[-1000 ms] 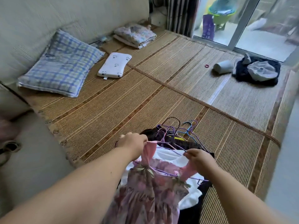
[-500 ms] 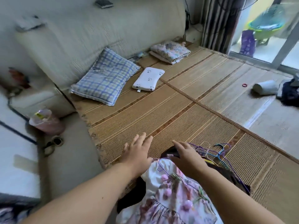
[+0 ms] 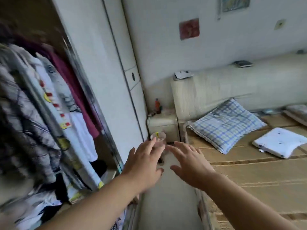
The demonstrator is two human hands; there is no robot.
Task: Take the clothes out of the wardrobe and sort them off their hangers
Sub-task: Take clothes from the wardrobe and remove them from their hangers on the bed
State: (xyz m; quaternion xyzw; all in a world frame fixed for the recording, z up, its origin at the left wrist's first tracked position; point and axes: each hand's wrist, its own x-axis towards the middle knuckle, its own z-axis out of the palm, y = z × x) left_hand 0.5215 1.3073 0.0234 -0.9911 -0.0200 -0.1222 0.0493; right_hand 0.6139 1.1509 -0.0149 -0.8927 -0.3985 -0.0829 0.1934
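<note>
The open wardrobe (image 3: 103,67) fills the left side. Several garments hang inside it, among them a maroon top (image 3: 73,83), a white garment (image 3: 79,130) and a grey patterned coat (image 3: 25,127). Both of my hands are stretched forward over the floor gap between wardrobe and bed, empty, fingers spread. My left hand (image 3: 142,166) is nearest the wardrobe's sliding door edge. My right hand (image 3: 191,165) is beside it, above the bed's edge. The pile of clothes and hangers on the bed is out of view.
A bed with a straw mat (image 3: 259,176) lies on the right, bearing a blue checked pillow (image 3: 227,125) and a small white pillow (image 3: 279,141). A cream nightstand (image 3: 162,125) stands in the corner with a clear lidded container (image 3: 157,138) on the floor before it.
My view has swung left from the bed to the wardrobe. Both hands let go of the pink floral dress and hanger, left the pile and now reach forward empty.
</note>
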